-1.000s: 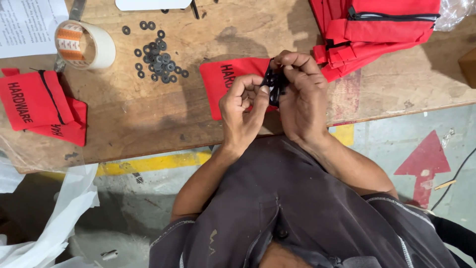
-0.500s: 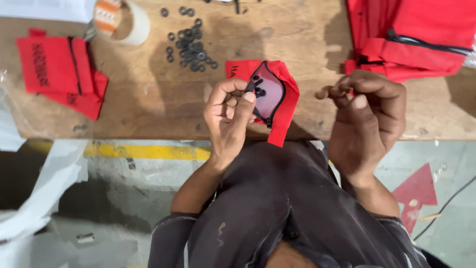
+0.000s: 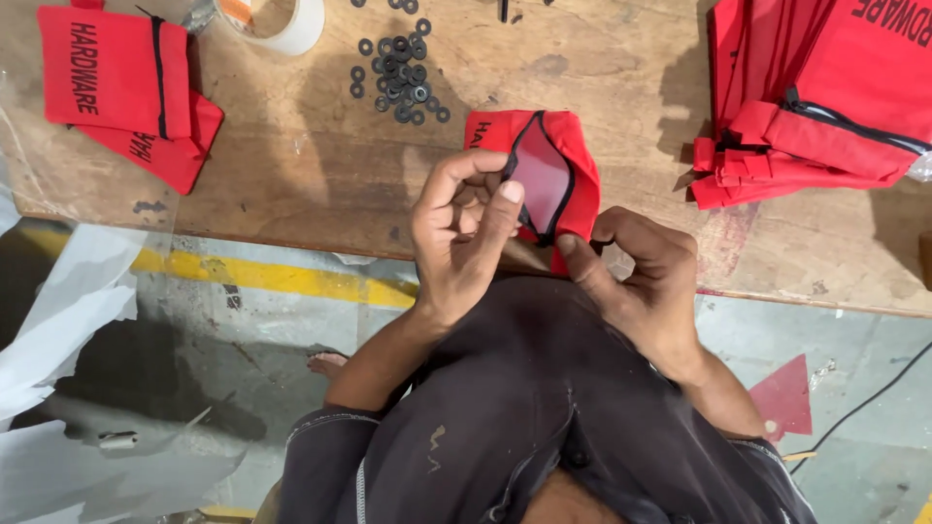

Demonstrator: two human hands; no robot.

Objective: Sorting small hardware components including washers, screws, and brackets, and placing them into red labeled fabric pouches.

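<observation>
Looking down from the head camera, a person stands at the near edge of a worn wooden desk (image 3: 291, 184) with both hands at a small red zip pouch (image 3: 544, 175). That pouch lies at the desk's near edge, its black-edged mouth pulled open so the pale pinkish lining shows. The left hand (image 3: 466, 233) pinches the left lip of the opening, thumb against curled fingers, so it is closed on the pouch. The right hand (image 3: 641, 272) sits just beside the pouch's lower right corner, fingers curled in narrow with the thumb stretched toward the red cloth (whether it really grips the fabric or anything small I cannot tell).

Farther up the desk, above and left of the pouch, a loose heap of black washers (image 3: 400, 73) is scattered on the wood. A roll of tape (image 3: 277, 19) lies at the top edge, left of the washers. At the far left, two more flat red pouches (image 3: 126, 87) lie overlapped, one with its black zip shut. On the right a stack of red bags (image 3: 815, 87) fills the corner, well apart from the hands. Below the desk the floor shows a yellow painted line (image 3: 282, 277) and crumpled white plastic sheet (image 3: 58, 340) at the left.
</observation>
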